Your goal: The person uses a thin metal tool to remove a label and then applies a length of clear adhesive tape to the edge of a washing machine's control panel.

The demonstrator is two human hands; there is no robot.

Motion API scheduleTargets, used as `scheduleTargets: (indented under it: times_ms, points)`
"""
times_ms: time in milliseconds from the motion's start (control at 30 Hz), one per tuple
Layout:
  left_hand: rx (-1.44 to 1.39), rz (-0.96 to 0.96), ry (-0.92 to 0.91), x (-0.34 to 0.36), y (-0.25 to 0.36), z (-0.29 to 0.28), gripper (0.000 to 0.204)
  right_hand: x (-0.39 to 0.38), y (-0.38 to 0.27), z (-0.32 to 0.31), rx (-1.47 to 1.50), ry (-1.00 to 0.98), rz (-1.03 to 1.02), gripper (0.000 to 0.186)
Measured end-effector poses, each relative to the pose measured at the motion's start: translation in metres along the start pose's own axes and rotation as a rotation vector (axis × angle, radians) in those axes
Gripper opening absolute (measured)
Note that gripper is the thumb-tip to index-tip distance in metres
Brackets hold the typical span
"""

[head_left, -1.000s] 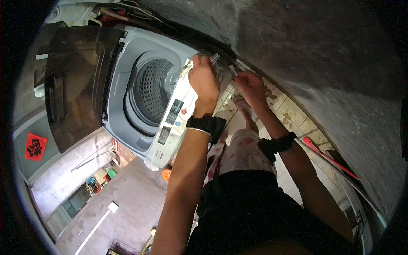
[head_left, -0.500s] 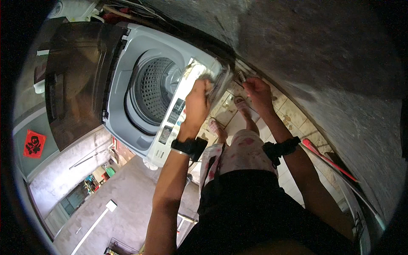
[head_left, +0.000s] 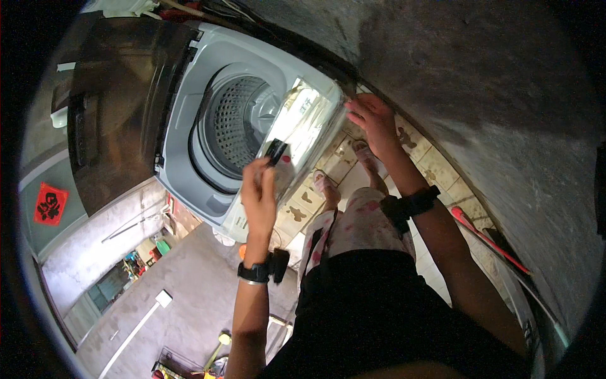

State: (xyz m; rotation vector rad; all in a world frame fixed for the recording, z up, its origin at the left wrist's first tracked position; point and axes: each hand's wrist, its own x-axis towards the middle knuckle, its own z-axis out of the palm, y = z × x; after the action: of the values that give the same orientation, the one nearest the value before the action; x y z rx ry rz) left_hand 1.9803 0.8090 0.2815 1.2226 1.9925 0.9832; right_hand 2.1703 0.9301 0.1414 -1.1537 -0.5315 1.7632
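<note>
Head view, looking down past both forearms at a top-loading washing machine (head_left: 189, 126) with its dark lid (head_left: 120, 107) thrown back to the left. Perforated steel drum (head_left: 237, 123) in plain sight inside the grey tub ring. Left hand (head_left: 259, 192) raised in front of the machine's near edge, its grip closed around the lower end of a clear, shiny plastic bag (head_left: 303, 129); a small black piece (head_left: 276, 151) sits at the fingertips, what it is cannot be told. Right hand (head_left: 374, 120) holds the bag's upper right corner, grip pinched narrow on the film. Bag is stretched between the two hands, tilted, partly over the drum opening and partly over the machine's front right corner; contents cannot be made out through the glare. Black wrist device (head_left: 262, 270) on the left wrist, another black band (head_left: 410, 205) on the right. Below the hands: patterned floor tiles (head_left: 344, 151), the person's feet in slippers (head_left: 325, 186), pale printed trousers (head_left: 356, 221), black top (head_left: 391, 316). Rough grey wall (head_left: 480, 95) runs along the right. A red-handled tool (head_left: 480, 230) leans at its base. Red paper square (head_left: 50, 203) on the pale wall at far left.
</note>
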Motion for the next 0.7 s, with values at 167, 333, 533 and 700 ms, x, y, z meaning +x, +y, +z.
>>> scheduleTargets:
  times_ms: [167,333,533,700]
  points:
    - [0.133,0.252,-0.052,0.043,0.005,0.056,0.016,0.006,0.002,0.021,0.133,0.13,0.145,0.016]
    - [0.174,0.404,-0.082,0.071,0.004,0.087,0.02,0.008,0.008,0.025,0.27,0.119,0.161,0.012]
    - [0.27,0.446,-0.078,0.075,-0.001,0.103,0.026,0.018,0.015,0.024,0.305,0.16,0.185,0.01]
    - [0.457,0.5,-0.057,0.069,0.002,0.109,0.032,0.018,0.021,0.019,0.373,0.107,0.198,0.023]
